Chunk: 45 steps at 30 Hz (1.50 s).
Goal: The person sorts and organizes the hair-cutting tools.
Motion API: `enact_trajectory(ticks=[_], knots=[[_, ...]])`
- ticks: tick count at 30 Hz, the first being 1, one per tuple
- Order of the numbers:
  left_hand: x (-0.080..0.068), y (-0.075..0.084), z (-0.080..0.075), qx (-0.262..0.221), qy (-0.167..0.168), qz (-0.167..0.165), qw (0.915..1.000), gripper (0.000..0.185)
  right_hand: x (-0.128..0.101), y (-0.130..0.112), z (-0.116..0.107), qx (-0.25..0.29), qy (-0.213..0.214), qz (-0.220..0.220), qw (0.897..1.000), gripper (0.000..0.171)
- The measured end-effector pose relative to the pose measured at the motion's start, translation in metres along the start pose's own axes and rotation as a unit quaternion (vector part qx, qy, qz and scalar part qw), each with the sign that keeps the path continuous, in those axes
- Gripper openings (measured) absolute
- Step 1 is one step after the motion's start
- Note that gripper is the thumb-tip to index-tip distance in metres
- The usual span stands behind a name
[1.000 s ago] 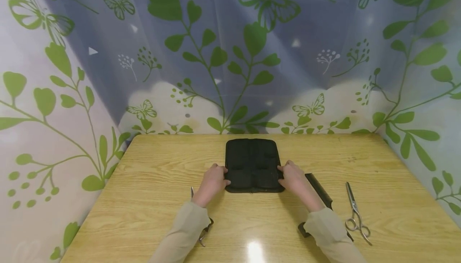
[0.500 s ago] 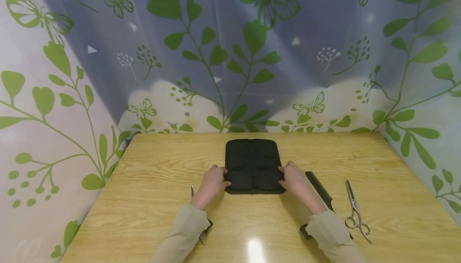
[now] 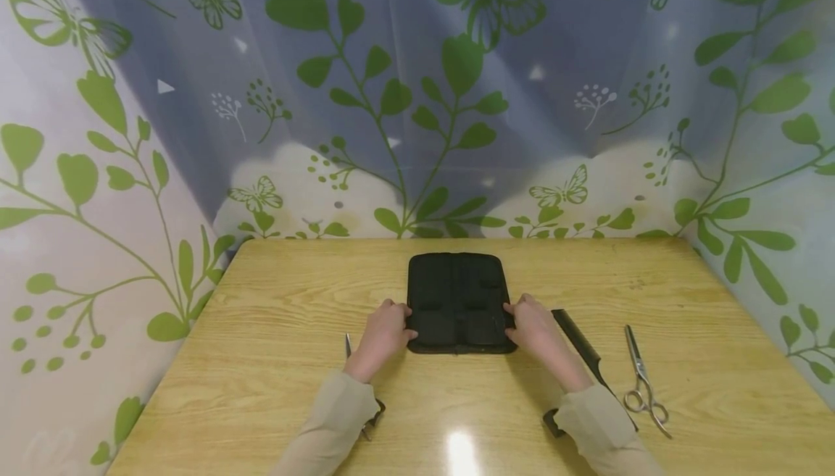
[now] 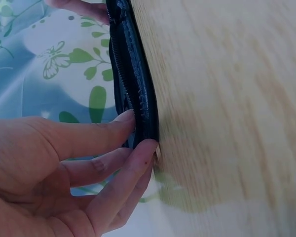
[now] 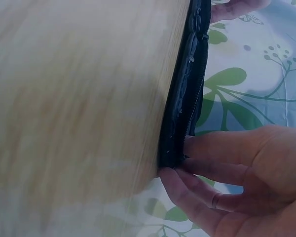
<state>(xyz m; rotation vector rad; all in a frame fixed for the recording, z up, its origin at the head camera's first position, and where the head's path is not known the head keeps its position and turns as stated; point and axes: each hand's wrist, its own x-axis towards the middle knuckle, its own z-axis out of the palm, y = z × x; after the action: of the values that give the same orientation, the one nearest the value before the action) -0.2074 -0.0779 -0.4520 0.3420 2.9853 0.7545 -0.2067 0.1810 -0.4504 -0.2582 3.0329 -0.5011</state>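
Note:
A black zippered case [image 3: 459,302] lies spread flat near the back middle of the table, its inner pockets facing up. My left hand [image 3: 385,335] pinches its left edge between thumb and fingers. On the opposite side my right hand [image 3: 538,327] pinches the right edge the same way. The left wrist view shows the zipper teeth along the case's edge [image 4: 133,74], with the thumb over the rim and the fingers beneath. In the right wrist view the case's border [image 5: 185,94] is held likewise at its corner.
A black comb [image 3: 579,338] lies partly under my right forearm, with another dark piece [image 3: 553,422] beside the cuff. Farther right are silver scissors [image 3: 642,382]. A second metal tool [image 3: 349,345] is mostly covered by my left sleeve. A patterned curtain [image 3: 417,99] borders the wooden table [image 3: 293,280].
Both hands keep their hold on the case's side edges. The case's front edge sits very slightly lower in the head view, while the table's back edge sits slightly higher.

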Motion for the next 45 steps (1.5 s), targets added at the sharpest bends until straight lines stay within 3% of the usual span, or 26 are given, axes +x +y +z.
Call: enact_trajectory(ticks=[12,30,45], knots=[[-0.002,0.002,0.004,0.012,-0.011,-0.016,0.9997,0.038,-0.006,0.002,0.003,-0.006,0.024,-0.016,1.0,0.042],[-0.014,0.003,0.001,0.018,-0.003,-0.001,0.9998,0.037,-0.016,-0.002,0.002,-0.02,0.023,-0.024,0.999,0.044],[-0.022,0.004,0.002,0.002,-0.002,-0.001,1.0,0.037,-0.024,-0.002,0.001,0.022,0.015,-0.019,0.999,0.045]])
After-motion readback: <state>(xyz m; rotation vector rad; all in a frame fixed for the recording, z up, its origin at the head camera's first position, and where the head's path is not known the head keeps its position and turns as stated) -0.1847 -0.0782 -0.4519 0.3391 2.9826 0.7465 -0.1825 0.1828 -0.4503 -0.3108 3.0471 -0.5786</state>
